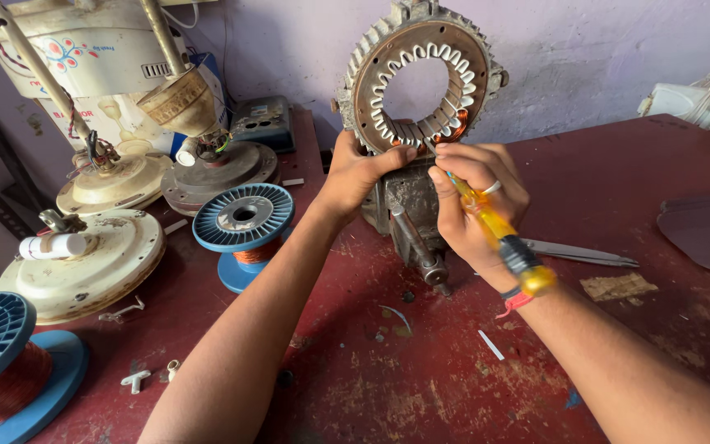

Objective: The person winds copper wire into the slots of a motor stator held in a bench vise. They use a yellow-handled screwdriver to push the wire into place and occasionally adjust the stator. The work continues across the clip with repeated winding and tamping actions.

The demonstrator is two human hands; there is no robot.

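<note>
Copper-wound ring stator (418,82), gripped by left hand (361,173); right hand (474,201) clasps yellow translucent screwdriver (495,238).

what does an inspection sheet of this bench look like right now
surface: worn red table, scuffed and littered.
job's things: ring-shaped stator upright in a bench vise; yellow screwdriver tip at its lower slots.
clutter: blue spools of copper wire, fan motor housings, scissors, small scraps.
hands: left hand grips the stator's lower rim; right hand holds the screwdriver.
cables: loose wires at the fan rods.
surroundings: purple wall.
</note>
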